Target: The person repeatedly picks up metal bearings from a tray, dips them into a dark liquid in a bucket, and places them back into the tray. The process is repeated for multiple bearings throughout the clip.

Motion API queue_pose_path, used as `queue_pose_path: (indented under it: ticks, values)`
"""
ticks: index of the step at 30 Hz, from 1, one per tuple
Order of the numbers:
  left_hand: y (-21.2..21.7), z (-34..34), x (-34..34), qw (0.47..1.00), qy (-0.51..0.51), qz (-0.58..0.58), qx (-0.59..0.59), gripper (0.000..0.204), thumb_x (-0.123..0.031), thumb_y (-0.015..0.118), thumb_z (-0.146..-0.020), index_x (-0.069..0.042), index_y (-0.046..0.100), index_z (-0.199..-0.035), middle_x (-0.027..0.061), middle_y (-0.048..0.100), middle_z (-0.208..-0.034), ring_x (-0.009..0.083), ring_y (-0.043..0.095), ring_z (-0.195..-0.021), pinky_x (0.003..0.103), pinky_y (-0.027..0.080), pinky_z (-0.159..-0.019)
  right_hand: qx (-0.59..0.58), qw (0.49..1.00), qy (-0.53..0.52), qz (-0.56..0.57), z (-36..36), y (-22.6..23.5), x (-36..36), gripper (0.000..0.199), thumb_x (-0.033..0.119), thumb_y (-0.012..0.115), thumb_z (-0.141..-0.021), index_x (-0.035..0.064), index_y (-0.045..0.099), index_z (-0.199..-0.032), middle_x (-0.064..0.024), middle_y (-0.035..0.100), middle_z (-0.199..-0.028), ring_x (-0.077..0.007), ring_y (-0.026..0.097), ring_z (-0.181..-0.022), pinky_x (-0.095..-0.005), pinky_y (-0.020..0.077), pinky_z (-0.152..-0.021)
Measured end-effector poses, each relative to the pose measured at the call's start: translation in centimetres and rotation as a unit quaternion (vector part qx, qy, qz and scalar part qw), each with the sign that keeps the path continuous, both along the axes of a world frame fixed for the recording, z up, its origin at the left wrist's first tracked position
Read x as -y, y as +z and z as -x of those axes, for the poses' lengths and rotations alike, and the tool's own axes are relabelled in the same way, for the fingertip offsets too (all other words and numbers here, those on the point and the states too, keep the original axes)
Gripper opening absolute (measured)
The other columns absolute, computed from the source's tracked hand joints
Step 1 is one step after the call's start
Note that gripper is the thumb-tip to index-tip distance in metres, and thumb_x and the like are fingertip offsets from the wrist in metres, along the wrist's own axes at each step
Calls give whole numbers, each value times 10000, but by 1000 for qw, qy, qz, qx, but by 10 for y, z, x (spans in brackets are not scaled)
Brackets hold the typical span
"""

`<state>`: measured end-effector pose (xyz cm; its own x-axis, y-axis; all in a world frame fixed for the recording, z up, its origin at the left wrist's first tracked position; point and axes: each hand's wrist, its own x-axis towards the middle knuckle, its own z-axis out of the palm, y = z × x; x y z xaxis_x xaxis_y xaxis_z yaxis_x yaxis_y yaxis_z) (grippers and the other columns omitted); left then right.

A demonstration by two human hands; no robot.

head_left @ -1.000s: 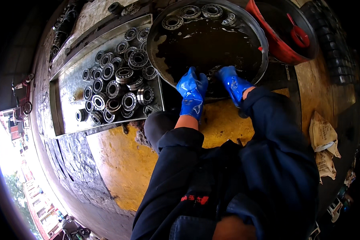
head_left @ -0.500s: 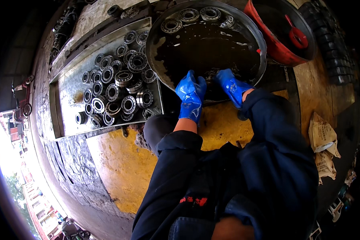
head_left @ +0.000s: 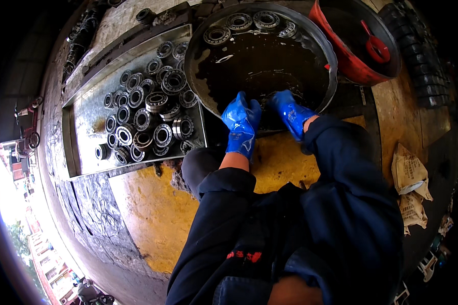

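Observation:
Both my hands wear wet blue gloves at the near side of a large round metal basin [head_left: 334, 68] holding dark oily liquid [head_left: 259, 63]. My left hand [head_left: 240, 119] is curled by the near rim, thumb side toward the right. To its right, my right hand [head_left: 290, 112] is bent down with its fingers closed. Whatever lies between or under the fingers is hidden by the gloves and the dark liquid. Several roller bearings rest at the basin's far edge, among them one bearing [head_left: 217, 35] at the far left and another bearing [head_left: 266, 20] beside it.
Left of the basin, a shallow metal tray [head_left: 72, 147] holds many bearings, such as a bearing [head_left: 163, 135] near its front. At the far right stands a red tub [head_left: 336, 48] with a red scoop [head_left: 376, 48] in it. Brown paper sacks [head_left: 409, 170] lie on the right.
My right hand has shifted slightly left, closer to my left hand. Ripples and glints on the liquid have changed. The whole view has moved a little.

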<state>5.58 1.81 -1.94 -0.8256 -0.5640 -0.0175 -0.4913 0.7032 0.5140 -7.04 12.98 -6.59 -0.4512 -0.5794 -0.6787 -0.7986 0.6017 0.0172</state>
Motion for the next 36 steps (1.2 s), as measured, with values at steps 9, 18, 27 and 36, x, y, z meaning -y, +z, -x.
queue_pose_path:
  ticks: [9,18,27,36]
  values:
    - [0,2,-2,1000,7,-6,-11,408,-333,659,-876,-71,694,-1187,158,756,-1017,344,727,-953,433,576,-853,52,949,-199,237,5,-21,-56,408,348,730,-863,42,749,-1132,-228,714,-1132,-378,701,-1057,-431,553,-877]
    - [5,5,-4,1000,6,-7,-6,400,-319,652,-887,-71,689,-1198,158,755,-1055,327,727,-979,413,579,-869,-6,999,-38,15,7,-18,10,410,353,666,-919,106,721,-1242,-168,693,-1273,-320,668,-1175,-446,519,-966]
    - [7,7,-6,999,-8,-25,34,400,-355,618,-898,-114,670,-1214,140,752,-1069,343,711,-1015,440,559,-894,5,951,-242,194,35,55,-60,442,399,672,-828,67,760,-1106,-181,757,-1013,-372,729,-942,-441,564,-775]
    - [0,1,0,1000,7,-4,27,384,-342,649,-884,-136,674,-1207,127,757,-1032,347,713,-994,447,560,-884,125,748,-473,448,15,122,-99,436,350,682,-872,-21,699,-1099,-111,718,-879,-185,677,-779,-351,538,-682]
